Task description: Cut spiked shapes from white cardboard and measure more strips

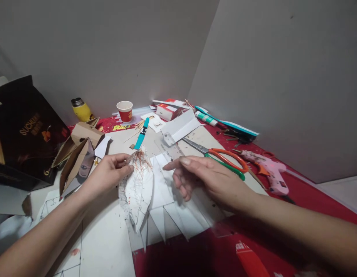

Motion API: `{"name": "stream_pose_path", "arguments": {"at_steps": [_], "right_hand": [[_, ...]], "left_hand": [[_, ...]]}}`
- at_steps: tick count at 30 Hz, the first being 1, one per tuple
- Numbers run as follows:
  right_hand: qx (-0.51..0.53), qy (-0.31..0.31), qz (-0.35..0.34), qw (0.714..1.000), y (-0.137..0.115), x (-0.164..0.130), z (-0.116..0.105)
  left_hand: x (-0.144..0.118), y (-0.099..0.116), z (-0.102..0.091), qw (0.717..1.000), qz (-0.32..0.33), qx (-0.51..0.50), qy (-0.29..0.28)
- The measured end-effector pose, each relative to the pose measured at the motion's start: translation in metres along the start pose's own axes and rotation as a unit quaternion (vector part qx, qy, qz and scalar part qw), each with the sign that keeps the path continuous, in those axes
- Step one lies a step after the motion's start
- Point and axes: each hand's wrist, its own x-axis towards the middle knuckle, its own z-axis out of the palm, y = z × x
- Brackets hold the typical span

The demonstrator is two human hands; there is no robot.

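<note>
Between its thumb and fingers, my left hand (118, 169) pinches the edge of a white leaf-shaped paper piece (140, 188), which is covered in thin dark lines with orange marks near its top. To the right hovers my right hand (201, 175), its index finger stretched out, the other fingers loosely bent, holding nothing. Below both hands lies a white paper sheet (158, 192) with pointed, tooth-like cuts along its near edge. A clear ruler (166, 151) lies just beyond my right fingertips, and scissors (224, 157) with orange and green handles rest behind that hand.
A pink glue gun (272, 171) lies at the right. Farther back are a teal craft knife (142, 134), a red paper cup (124, 112), a yellow bottle (81, 110) and a folded white card (182, 127). Cut cardboard (80, 154) and a black box (28, 127) stand left.
</note>
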Motion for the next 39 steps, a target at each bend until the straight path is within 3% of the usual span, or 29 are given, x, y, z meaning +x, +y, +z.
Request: {"name": "stream_pose_path", "arguments": {"at_steps": [6, 12, 15, 19, 23, 27, 31, 35, 37, 39], "right_hand": [[-0.117, 0.062, -0.089, 0.987, 0.001, 0.004, -0.008], [-0.042, 0.073, -0.055, 0.995, 0.002, 0.002, -0.022], [-0.045, 0.096, -0.109, 0.988, -0.003, -0.006, -0.033], [-0.059, 0.159, -0.201, 0.965, -0.013, -0.017, -0.043], [-0.005, 0.200, -0.226, 0.953, -0.021, -0.023, -0.044], [-0.003, 0.169, -0.218, 0.961, -0.019, -0.027, -0.044], [-0.122, 0.143, -0.202, 0.961, -0.013, -0.034, -0.048], [-0.228, 0.058, -0.166, 0.958, -0.013, -0.046, -0.050], [-0.223, 0.018, -0.145, 0.964, -0.012, -0.048, -0.050], [-0.193, 0.030, -0.136, 0.971, -0.009, -0.047, -0.050]], "left_hand": [[0.007, -0.004, -0.013, 0.999, 0.001, 0.005, 0.038], [0.011, -0.003, -0.022, 0.998, 0.000, -0.017, 0.067], [0.011, 0.000, -0.026, 0.998, -0.024, -0.028, 0.055], [0.012, 0.003, -0.037, 0.995, -0.041, -0.031, 0.082], [0.017, 0.001, -0.054, 0.993, -0.039, -0.027, 0.111], [0.021, -0.002, -0.065, 0.992, -0.053, -0.021, 0.111], [0.022, -0.004, -0.066, 0.993, -0.059, 0.000, 0.099], [0.021, -0.005, -0.061, 0.995, -0.059, 0.022, 0.081], [0.020, -0.004, -0.058, 0.996, -0.058, 0.022, 0.067], [0.018, -0.002, -0.054, 0.997, -0.054, 0.020, 0.053]]}}
